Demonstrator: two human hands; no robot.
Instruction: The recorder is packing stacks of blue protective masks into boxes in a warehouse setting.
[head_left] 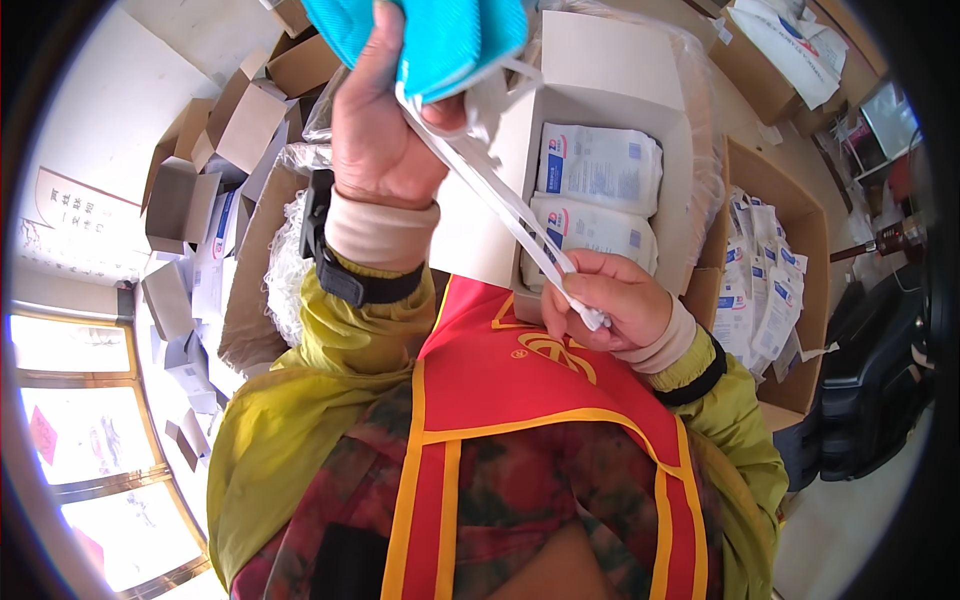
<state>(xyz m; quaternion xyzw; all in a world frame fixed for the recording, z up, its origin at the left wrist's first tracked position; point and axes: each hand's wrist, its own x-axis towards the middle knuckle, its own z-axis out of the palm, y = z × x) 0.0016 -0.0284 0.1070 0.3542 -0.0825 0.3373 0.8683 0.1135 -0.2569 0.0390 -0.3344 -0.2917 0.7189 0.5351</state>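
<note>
- The left hand (385,120) was raised high, fist closed around a teal mask (420,35), thumb pressing it where the white straps (490,190) leave it.
- The right hand (605,300) sat lower, near the chest, fingers pinched shut on the far end of the straps, which ran taut between the two hands.
- The mask was held in the air above an open white box (610,70); white packets (598,168) lay stacked inside the box, just behind the straps.
- Risk, as I judge it: the straps looked stretched hard, so more pull could snap one or tear it off the mask at the join.
- The pinch on the strap end looked small; a slip there would likely let the straps spring back toward the left hand.
- The mask's top was cut off by the picture's edge, so how firmly the fist held its body could not be told fully; a loose hold could drop it among the packets.
- More packets (760,280) filled a brown carton (800,395) to the right, and empty folded boxes (200,170) were piled to the left, well apart from both hands.
</note>
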